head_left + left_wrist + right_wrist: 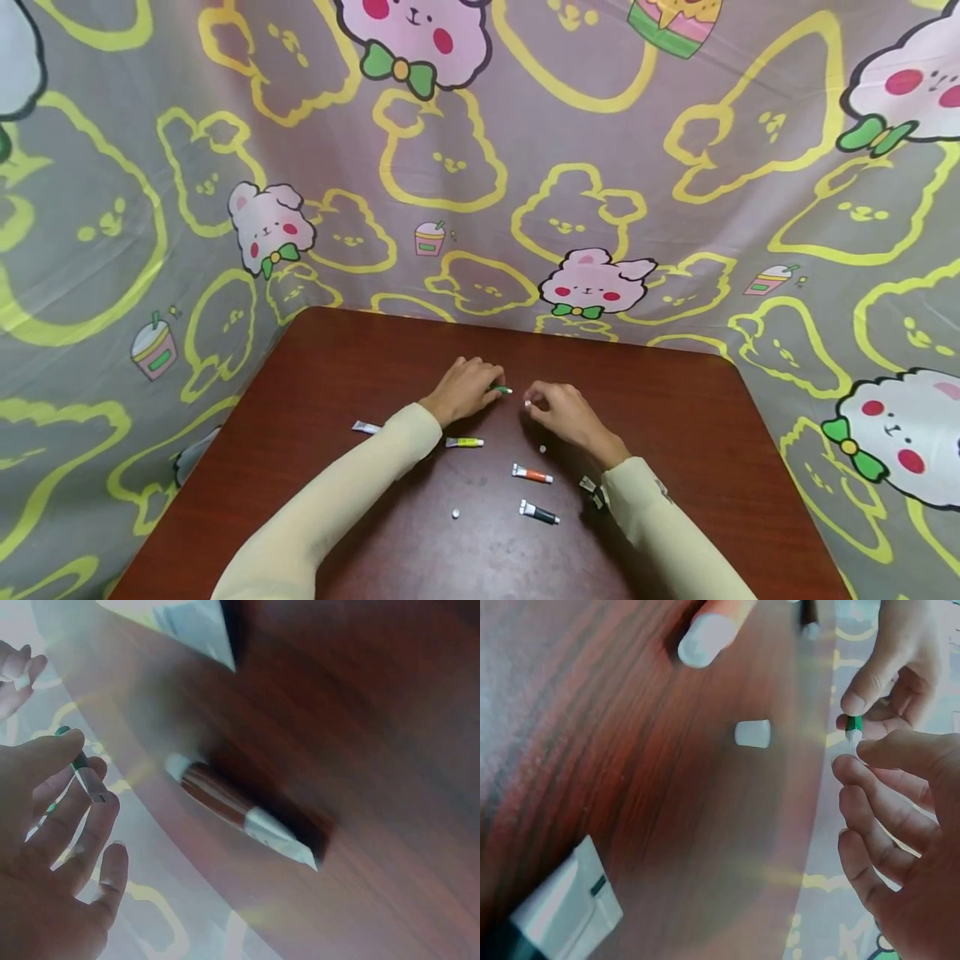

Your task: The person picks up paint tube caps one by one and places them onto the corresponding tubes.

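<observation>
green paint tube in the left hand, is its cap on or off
Off. The green tube in the left hand shows a bare white nozzle, and the right hand pinches a small white cap.

place: home craft corner | wooden table [697, 417] | cartoon-bunny cloth backdrop [675, 208]

Reddish-brown wooden table [697, 417], green tube [501, 389], orange tube [532, 475], grey backdrop [675, 208] with yellow outlines, pink bears

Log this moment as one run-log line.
left hand: grips green tube | right hand: pinches white cap | table: orange tube, yellow tube
</observation>
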`<state>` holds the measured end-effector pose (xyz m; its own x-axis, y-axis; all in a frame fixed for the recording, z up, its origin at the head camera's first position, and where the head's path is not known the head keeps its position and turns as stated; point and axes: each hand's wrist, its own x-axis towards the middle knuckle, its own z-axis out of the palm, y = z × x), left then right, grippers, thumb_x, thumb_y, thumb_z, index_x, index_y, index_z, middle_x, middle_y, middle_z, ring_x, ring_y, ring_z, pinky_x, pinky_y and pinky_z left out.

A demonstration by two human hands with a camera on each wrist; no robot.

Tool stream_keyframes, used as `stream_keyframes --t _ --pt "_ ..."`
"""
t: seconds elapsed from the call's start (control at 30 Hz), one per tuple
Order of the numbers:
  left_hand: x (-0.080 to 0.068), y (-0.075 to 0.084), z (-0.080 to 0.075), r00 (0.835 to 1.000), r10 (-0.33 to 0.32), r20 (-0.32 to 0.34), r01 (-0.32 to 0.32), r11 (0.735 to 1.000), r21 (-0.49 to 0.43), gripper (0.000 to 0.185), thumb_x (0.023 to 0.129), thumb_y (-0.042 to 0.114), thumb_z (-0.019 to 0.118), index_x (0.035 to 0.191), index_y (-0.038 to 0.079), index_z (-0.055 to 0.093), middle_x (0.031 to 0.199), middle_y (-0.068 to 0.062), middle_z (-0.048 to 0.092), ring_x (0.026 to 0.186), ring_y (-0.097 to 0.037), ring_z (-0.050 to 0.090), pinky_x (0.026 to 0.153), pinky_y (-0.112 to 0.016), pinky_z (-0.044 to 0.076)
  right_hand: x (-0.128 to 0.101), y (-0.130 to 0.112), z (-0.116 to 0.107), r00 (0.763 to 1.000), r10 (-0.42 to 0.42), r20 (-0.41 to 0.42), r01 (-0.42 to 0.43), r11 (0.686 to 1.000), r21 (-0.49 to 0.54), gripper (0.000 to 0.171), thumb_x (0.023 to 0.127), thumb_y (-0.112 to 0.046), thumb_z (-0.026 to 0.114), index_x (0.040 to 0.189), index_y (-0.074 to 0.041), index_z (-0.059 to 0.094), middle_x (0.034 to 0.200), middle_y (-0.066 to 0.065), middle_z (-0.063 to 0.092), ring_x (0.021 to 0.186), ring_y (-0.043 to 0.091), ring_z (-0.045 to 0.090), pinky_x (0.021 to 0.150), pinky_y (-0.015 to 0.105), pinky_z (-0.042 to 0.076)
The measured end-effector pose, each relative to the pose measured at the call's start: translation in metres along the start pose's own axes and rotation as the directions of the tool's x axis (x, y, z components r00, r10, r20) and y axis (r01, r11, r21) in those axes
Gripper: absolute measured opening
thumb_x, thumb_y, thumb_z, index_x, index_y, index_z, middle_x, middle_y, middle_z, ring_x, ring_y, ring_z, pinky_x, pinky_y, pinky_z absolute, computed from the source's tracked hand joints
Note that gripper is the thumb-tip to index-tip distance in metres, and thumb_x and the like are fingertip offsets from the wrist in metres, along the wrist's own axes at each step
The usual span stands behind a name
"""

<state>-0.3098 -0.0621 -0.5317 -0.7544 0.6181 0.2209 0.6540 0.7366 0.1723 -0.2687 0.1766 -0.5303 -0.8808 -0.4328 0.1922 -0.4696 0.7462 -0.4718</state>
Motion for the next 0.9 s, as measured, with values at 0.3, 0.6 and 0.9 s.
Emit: stream_keyframes --t 0.3,0.6,0.9 --pt "-0.013 0.019 -0.011 0.996 0.088 -0.006 -0.088 0.994 -0.061 0.014 0.1 0.023 0.081 0.108 0.016 0.073 0.104 0.0 0.079 0.095 -0.022 0.068 0.085 -0.041 0.055 -0.019 -0.008 -0.014 1.0 0.001 -0.024 -0.001 1.0 0.028 0.009 0.094 -0.011 0.079 0.102 -0.016 0.079 0.093 -0.006 0.077 0.084 0.008 0.07 0.075 0.031 0.058" --pt "-0.025 0.036 -0.016 0.992 0.128 0.006 -0.127 0.987 -0.101 0.014 0.099 0.021 0.082 0.108 0.016 0.073 0.104 0.001 0.078 0.096 -0.019 0.068 0.088 -0.037 0.057 -0.038 -0.014 -0.021 0.997 -0.016 -0.078 0.018 1.0 0.019 0.008 0.093 -0.01 0.08 0.101 -0.012 0.08 0.091 -0.008 0.072 0.081 0.007 0.065 0.072 0.027 0.055" --pt "-0.039 0.05 -0.018 0.985 0.17 -0.04 -0.174 0.977 -0.12 0.015 0.097 0.019 0.084 0.105 0.016 0.073 0.1 0.002 0.077 0.095 -0.019 0.068 0.087 -0.038 0.057 -0.056 -0.022 -0.024 0.994 -0.004 -0.11 0.007 1.0 0.023 0.008 0.095 -0.01 0.077 0.102 -0.011 0.081 0.092 -0.008 0.077 0.078 0.006 0.066 0.071 0.027 0.055"
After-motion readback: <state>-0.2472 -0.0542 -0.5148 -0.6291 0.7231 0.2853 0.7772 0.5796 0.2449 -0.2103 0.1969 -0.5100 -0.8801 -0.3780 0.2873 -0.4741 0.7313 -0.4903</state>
